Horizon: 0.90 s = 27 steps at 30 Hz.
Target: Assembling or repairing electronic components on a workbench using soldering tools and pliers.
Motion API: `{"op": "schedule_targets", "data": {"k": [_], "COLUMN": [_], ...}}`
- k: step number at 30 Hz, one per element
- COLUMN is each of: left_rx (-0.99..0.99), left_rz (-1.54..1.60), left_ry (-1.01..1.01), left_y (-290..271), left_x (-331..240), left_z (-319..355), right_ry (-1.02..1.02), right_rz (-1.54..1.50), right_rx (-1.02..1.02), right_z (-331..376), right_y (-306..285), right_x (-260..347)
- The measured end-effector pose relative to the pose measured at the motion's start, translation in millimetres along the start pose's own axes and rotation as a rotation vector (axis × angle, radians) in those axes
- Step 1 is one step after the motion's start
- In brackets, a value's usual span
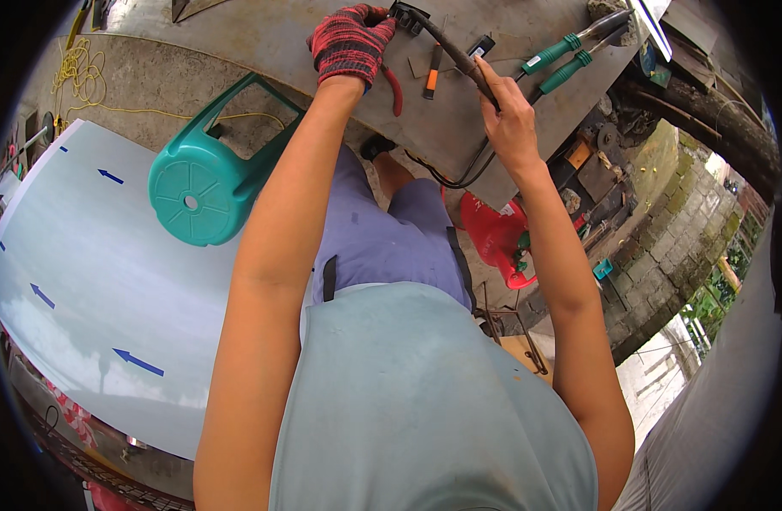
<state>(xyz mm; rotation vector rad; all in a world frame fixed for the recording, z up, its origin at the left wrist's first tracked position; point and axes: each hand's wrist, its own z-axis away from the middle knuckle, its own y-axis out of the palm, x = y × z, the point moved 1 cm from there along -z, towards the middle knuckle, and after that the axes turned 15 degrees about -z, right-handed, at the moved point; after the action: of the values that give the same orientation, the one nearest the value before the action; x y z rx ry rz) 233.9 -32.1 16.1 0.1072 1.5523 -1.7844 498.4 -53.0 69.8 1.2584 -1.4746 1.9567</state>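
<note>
My left hand (353, 43), in a red and black knitted glove, is at the far side of the metal table (493, 128), fingers closed on a small black part (405, 19). My bare right hand (512, 119) grips the near end of a long dark rod-shaped tool (453, 53). Its far end curves over to the black part, where contact is too small to make out. Beside the left wrist lies a red-handled tool (393, 90), partly covered by the glove. An orange and black handled tool (431, 83) rests between my hands.
Two green-handled tools (554, 55) lie at the table's right, near a small black object (482, 46). A black cable (459, 183) hangs off the near edge. Left are a turquoise stool (199, 192), yellow cord (80, 72) and a pale panel with blue arrows (93, 255). A red plastic seat (493, 230) stands below.
</note>
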Motion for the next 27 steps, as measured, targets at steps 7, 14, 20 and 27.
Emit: {"op": "schedule_targets", "data": {"k": [7, 14, 20, 27], "left_rx": [0.0, -0.003, 0.009, 0.011], "left_rz": [0.036, 0.024, 0.033, 0.018], "left_ry": [-0.008, -0.007, -0.035, -0.029], "left_y": [1.1, -0.7, -1.4, -2.4], "left_x": [-0.2, -1.9, -3.3, -3.9], "left_z": [1.3, 1.9, 3.7, 2.7], "right_ry": [0.01, -0.038, -0.04, -0.025], "right_rz": [0.011, -0.001, 0.055, 0.094], "right_rx": [0.014, 0.014, 0.021, 0.012], "right_z": [-1.2, -2.2, -4.2, -3.5], "right_y": [-1.7, -1.6, -4.5, -6.4], "right_x": [4.1, -0.1, 2.6, 6.0]}}
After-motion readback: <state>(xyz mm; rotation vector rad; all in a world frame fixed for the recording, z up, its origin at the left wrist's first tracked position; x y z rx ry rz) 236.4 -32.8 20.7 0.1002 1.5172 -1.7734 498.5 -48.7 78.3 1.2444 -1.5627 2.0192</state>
